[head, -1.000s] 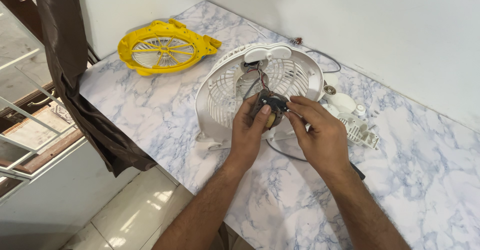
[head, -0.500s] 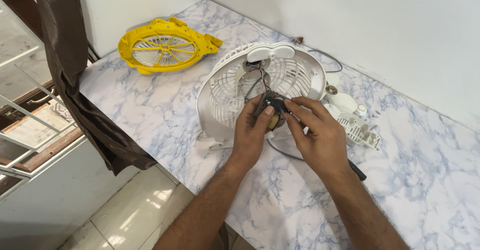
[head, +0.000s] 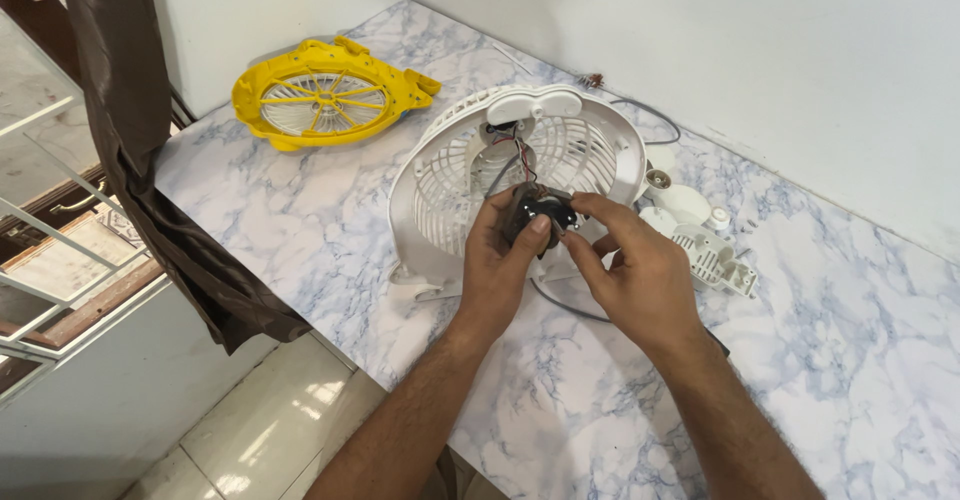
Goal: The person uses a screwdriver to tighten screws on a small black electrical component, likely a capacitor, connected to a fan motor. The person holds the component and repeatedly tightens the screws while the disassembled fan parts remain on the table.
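A white fan housing (head: 450, 175) with a round grille lies on the marble-patterned counter (head: 300, 230). Thin red and black wires run from its top down to a small dark motor (head: 535, 216). My left hand (head: 505, 265) grips that motor from the left, thumb on its front. From the right, my right hand (head: 630, 275) pinches the motor's edge with fingertips. Both hands are over the lower right part of the housing.
A yellow fan grille (head: 325, 95) lies at the counter's far left. White plastic parts (head: 700, 235) and small screws sit right of the housing, and a grey cable (head: 650, 115) runs along the wall. A brown curtain (head: 130, 120) hangs at the left; tiled floor (head: 270, 430) lies below.
Both hands stay on the motor, and the fingers have shifted slightly around it. The view has moved a little.
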